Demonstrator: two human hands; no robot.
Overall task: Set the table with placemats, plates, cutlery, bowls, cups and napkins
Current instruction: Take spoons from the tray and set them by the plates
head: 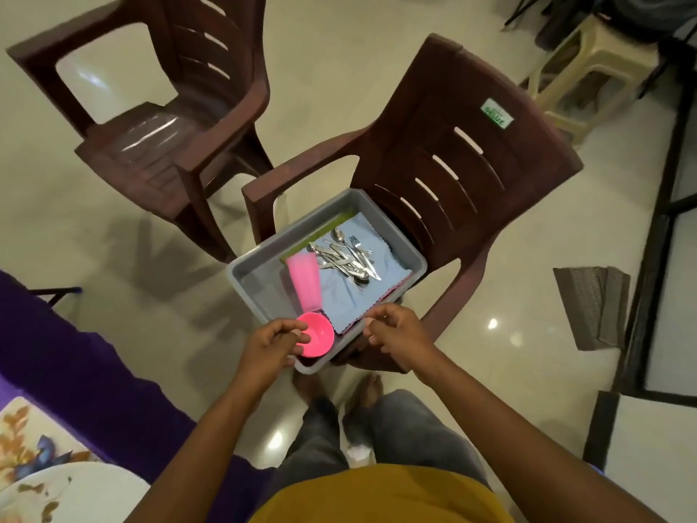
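A grey tub (249, 264) stands on the seat of a brown plastic chair (467, 145). Inside it lie a pile of steel cutlery (347, 258), a stack of pink cups (303, 281) on its side, blue napkins (388, 273) and a green mat edge (320, 232). My left hand (269, 347) pinches the rim of a pink bowl (318, 335) at the tub's near corner. My right hand (396, 334) hovers over the tub's near edge with fingers loosely curled and nothing in them.
A second brown chair (158, 107) stands to the left. The table with a purple cloth (75, 371) is at lower left, bearing a floral placemat (22, 435) and a white plate (86, 496). A beige stool (588, 66) is at upper right.
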